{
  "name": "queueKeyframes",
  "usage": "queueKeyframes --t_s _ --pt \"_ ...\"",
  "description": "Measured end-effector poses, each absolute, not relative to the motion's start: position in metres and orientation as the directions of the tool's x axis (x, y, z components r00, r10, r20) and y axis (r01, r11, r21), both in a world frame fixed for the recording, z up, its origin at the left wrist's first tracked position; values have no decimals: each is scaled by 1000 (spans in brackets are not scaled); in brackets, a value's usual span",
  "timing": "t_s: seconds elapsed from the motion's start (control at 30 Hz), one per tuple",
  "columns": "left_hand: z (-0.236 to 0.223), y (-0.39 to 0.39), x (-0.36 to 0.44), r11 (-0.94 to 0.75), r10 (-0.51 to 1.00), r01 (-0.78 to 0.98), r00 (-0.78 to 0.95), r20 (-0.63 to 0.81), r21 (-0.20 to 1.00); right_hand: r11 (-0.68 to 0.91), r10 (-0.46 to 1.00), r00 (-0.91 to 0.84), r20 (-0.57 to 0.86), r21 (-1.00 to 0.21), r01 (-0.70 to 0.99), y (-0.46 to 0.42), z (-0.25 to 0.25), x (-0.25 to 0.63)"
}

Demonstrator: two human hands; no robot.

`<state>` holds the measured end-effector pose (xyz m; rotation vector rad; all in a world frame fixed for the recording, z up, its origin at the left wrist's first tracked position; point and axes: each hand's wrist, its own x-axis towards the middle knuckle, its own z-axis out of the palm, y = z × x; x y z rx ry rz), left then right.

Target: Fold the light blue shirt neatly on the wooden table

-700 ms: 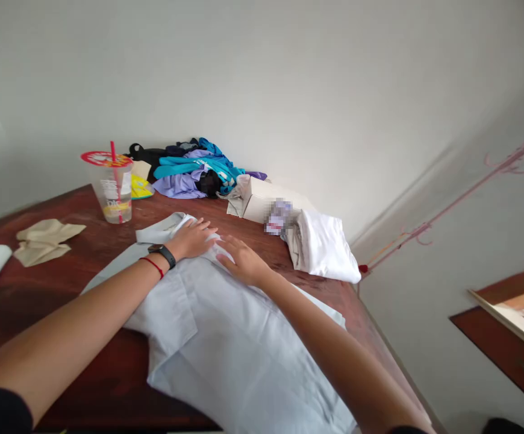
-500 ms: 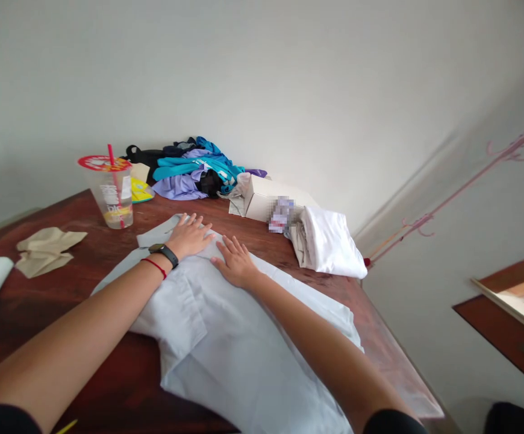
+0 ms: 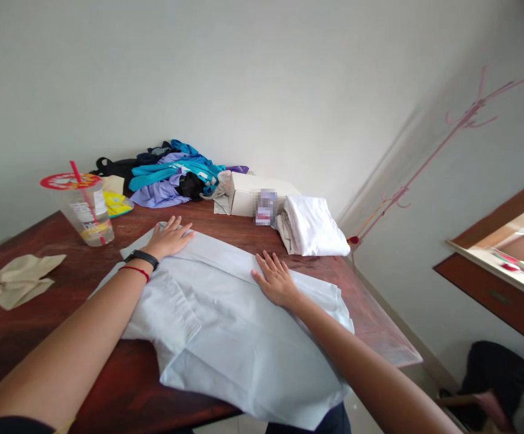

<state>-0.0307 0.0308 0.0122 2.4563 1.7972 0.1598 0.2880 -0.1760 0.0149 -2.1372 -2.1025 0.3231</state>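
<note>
A: What is seen on the brown counter [image 3: 31, 337]?

B: A big pale blue shirt [image 3: 226, 319] is spread flat on it. The shirt is laid long-ways from the far left to the near right, and its near end is hung over the counter's near edge.

A: Where are the hands put?

B: The left hand [image 3: 168, 237] is laid flat on the far left end of the shirt, by the collar. Its fingers [image 3: 178, 224] are spread open and nothing is gripped. The right hand [image 3: 276, 278] is pressed flat on the shirt's far right edge. Its fingers [image 3: 268, 260] are spread open too, and nothing is held. The two hands are kept well apart, and the long fold of the shirt is stretched between them. The shirt's far end is nearer to the left hand.

A: What else is seen?

B: A pile of blue and purple clothes [image 3: 171, 175] is heaped at the far side. A folded white cloth [image 3: 311, 226] is set at the far right, just beside a white box [image 3: 255, 193]. A plastic cup [image 3: 84, 208] with a red straw is stood at the far left. A crumpled tan paper [image 3: 20, 277] is left at the near left.
</note>
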Motion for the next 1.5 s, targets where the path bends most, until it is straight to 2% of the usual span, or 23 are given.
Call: queueKeyframes --t_s 0.33,0.67,0.9,1.5 --pt "5 43 -31 -256 967 958 252 46 129 -209 978 208 -22 -133 969 -242 -1 371" --pt "10 34 -28 -69 996 982 56 74 177 -391 920 392 26 -41 920 -279 -11 409" --pt "18 30 -24 -33 999 988 32 9 150 -373 927 375 27 -65 926 -284 -12 418" --pt "25 12 -16 41 999 997 -39 -21 68 -236 971 239 21 -94 967 -244 -14 467"
